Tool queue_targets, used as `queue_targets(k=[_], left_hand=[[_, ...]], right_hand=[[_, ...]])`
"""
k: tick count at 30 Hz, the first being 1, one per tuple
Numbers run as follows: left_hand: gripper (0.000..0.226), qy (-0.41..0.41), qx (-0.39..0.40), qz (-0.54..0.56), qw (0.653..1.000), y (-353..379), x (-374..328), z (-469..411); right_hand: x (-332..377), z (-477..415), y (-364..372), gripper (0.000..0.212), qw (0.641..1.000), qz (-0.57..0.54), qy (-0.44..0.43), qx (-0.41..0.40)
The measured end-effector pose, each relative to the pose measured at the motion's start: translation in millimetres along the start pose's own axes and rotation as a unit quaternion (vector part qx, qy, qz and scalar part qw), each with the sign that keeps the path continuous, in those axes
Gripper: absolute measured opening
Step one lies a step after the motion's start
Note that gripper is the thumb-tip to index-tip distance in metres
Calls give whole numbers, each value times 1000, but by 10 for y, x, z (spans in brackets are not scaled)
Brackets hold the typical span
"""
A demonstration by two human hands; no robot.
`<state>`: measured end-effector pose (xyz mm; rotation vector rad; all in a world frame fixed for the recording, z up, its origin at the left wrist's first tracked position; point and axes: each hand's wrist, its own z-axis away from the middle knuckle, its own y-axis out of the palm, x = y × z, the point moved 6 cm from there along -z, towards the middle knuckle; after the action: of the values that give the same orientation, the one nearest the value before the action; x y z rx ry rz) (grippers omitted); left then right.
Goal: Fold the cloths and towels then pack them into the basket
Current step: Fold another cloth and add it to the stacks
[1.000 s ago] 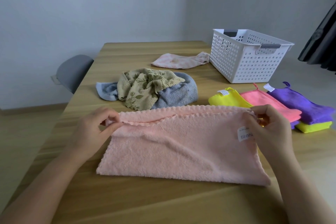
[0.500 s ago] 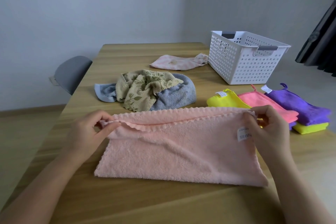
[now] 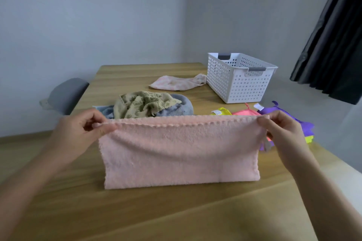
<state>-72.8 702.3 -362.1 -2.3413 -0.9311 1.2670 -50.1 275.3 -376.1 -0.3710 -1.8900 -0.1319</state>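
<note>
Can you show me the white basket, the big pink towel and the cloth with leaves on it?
white basket point(image 3: 248, 88), head view, on its near holed wall.
pink towel point(image 3: 180, 152), head view, middle of its hanging front.
leafy cloth point(image 3: 141, 103), head view, on its crumpled middle.

Setting: a room in a home. Indicators: a wooden table point(image 3: 137, 73) set against plain pale walls point(image 3: 88, 15); a grey chair point(image 3: 66, 94) at its left side; a dark curtain point(image 3: 333, 45) at the right; a white perforated storage basket point(image 3: 241, 86) on the tabletop; a heap of household towels point(image 3: 145, 103) and bright cloths point(image 3: 272, 112) near it.
</note>
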Motion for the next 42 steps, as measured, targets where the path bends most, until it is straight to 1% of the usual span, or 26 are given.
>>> queue_targets(k=[3,6,7,10,12,15,17,19,22,23,27,29,30,31,32,33,34,35,36,37,38,39,40,41,42], left_hand=[[15,35,20,-8,999,-134,-309,-97],[24,80,56,-53,994,-225,-618,-131],[22,97,71,-67,990,-246,-708,-126],[22,147,119,-121,975,-296,-905,-81],[26,164,137,-148,965,-324,-961,-39],[25,164,128,-161,965,-381,-1004,7],[26,156,119,-150,969,-389,-1038,27],[31,144,103,-135,975,-397,-1088,31],[29,131,98,-121,979,-401,-1154,38],[31,127,101,-120,979,-403,-1170,46],[33,104,134,-123,978,-398,-1159,64],[22,104,152,-137,973,-380,-1153,61],[19,97,154,-133,974,-371,-1145,49],[20,73,147,-95,982,-381,-1138,37],[18,35,138,-16,990,-390,-1092,17],[15,-17,128,93,987,-389,-1072,30],[22,-66,128,205,968,-358,-1028,52],[33,-112,118,312,936,-315,-1020,87],[35,-139,91,369,914,-265,-952,79],[29,-156,48,397,903,-214,-917,83],[27,-158,-4,369,916,-176,-856,81],[30,-144,-58,298,942,-158,-838,93],[29,-109,-100,200,968,-142,-879,110],[26,-83,-133,124,980,-127,-926,145],[26,-68,-153,77,983,-114,-976,176]], right_hand=[[249,24,-189,21,1000,9,6,24],[451,57,-363,22,999,10,8,40],[499,62,-421,21,999,23,1,43],[639,113,-554,20,990,119,-39,64],[733,173,-595,19,974,197,-77,78],[847,275,-646,19,943,300,-116,83],[888,317,-674,19,929,340,-125,78],[929,339,-704,19,930,339,-128,62],[933,324,-759,22,952,285,-103,41],[917,318,-766,22,957,273,-94,43],[870,330,-781,19,977,196,-58,56],[812,317,-772,21,979,183,-27,82],[787,321,-757,19,979,177,-8,103],[775,339,-737,10,981,147,12,124],[772,354,-715,10,985,90,31,141],[751,362,-700,19,986,16,55,156],[754,383,-670,21,982,-62,76,164],[763,403,-631,15,976,-120,85,161],[771,429,-585,13,973,-149,91,151],[750,448,-536,16,974,-156,96,133],[723,461,-487,18,980,-145,89,107],[689,453,-454,20,988,-119,69,67],[679,447,-433,21,995,-86,42,18],[665,446,-433,20,998,-44,13,-33],[666,444,-447,18,997,-5,-15,-76]])
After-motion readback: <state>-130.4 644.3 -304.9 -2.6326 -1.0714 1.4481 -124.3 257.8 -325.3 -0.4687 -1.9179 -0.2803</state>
